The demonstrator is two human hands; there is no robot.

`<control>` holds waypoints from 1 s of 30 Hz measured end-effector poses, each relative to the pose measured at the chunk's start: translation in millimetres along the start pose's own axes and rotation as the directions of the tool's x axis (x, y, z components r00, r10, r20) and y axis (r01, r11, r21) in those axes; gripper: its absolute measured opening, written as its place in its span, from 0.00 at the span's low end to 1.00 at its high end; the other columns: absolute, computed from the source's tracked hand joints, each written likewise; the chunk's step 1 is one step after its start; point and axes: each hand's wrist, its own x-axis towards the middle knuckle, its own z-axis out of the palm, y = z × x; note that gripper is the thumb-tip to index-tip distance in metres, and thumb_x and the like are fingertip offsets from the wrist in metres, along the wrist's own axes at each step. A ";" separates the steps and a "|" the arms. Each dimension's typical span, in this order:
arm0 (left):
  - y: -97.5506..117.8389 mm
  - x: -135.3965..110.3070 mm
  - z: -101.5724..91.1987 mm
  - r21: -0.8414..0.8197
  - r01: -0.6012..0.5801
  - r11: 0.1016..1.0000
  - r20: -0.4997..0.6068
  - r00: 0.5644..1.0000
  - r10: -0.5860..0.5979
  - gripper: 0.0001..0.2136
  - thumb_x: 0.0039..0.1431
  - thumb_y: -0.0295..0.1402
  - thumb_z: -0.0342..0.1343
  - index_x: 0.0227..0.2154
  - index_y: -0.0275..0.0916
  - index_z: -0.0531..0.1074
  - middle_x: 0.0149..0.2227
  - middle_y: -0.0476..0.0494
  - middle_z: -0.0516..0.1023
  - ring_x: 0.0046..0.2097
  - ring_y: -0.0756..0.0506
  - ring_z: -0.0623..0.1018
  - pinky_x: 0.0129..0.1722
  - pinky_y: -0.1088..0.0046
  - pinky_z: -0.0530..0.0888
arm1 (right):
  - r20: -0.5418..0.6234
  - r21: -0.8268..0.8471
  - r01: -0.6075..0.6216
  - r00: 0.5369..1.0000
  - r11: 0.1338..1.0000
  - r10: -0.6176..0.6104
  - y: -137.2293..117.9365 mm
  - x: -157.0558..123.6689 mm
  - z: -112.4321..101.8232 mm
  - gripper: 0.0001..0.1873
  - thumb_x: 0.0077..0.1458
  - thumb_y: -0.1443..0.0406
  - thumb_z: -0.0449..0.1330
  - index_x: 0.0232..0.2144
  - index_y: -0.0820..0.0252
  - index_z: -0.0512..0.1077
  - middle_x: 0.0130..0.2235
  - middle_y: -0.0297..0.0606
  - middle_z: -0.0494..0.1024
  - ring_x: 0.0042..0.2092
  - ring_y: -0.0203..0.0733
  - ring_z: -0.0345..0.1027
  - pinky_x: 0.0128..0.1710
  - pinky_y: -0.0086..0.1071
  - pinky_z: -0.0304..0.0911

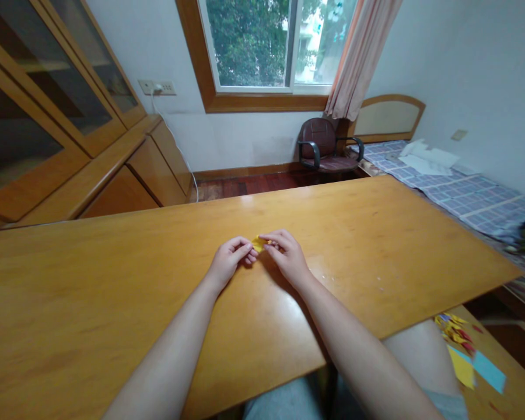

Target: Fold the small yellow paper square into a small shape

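Note:
A small piece of folded yellow paper (258, 243) is held up between my two hands, just above the wooden table (114, 280). My left hand (231, 259) pinches its left side between thumb and fingers. On the other side, my right hand (286, 254) grips it with thumb and forefinger. The fingertips cover parts of the paper, so its full shape is hidden.
Tiny white scraps (380, 284) lie on the table's right part. Lower right, a wooden surface bears a pile of yellow and red folded papers (455, 331), a yellow sheet (462, 368) and a blue sheet (489, 371). Beyond stand a chair (319, 146) and a bed (455, 186).

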 end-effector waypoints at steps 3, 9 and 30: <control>-0.6 0.3 -0.7 0.006 -0.004 1.000 0.002 1.000 0.004 0.14 0.51 0.42 0.64 0.28 0.34 0.73 0.26 0.43 0.79 0.26 0.50 0.76 0.28 0.75 0.72 | -0.004 0.008 -0.002 1.000 1.000 0.003 -0.7 0.2 0.0 0.14 0.56 0.72 0.58 0.42 0.55 0.78 0.37 0.37 0.73 0.38 0.37 0.67 0.38 0.31 0.64; 0.1 0.4 0.2 0.022 -0.003 1.000 -0.014 1.000 0.003 0.14 0.51 0.42 0.63 0.28 0.34 0.73 0.26 0.44 0.79 0.25 0.50 0.76 0.27 0.75 0.73 | -0.006 -0.006 -0.005 1.000 1.000 0.005 -6.5 1.1 -1.2 0.11 0.55 0.72 0.58 0.38 0.56 0.77 0.37 0.37 0.73 0.39 0.37 0.68 0.37 0.30 0.64; 0.6 0.4 1.1 0.178 -0.064 0.982 -0.077 0.994 0.079 0.14 0.53 0.43 0.61 0.31 0.36 0.73 0.25 0.49 0.76 0.26 0.49 0.77 0.27 0.75 0.72 | -0.009 -0.015 -0.116 0.993 0.993 0.116 -2.6 1.2 1.3 0.06 0.54 0.63 0.64 0.28 0.59 0.78 0.29 0.35 0.73 0.30 0.35 0.66 0.31 0.29 0.61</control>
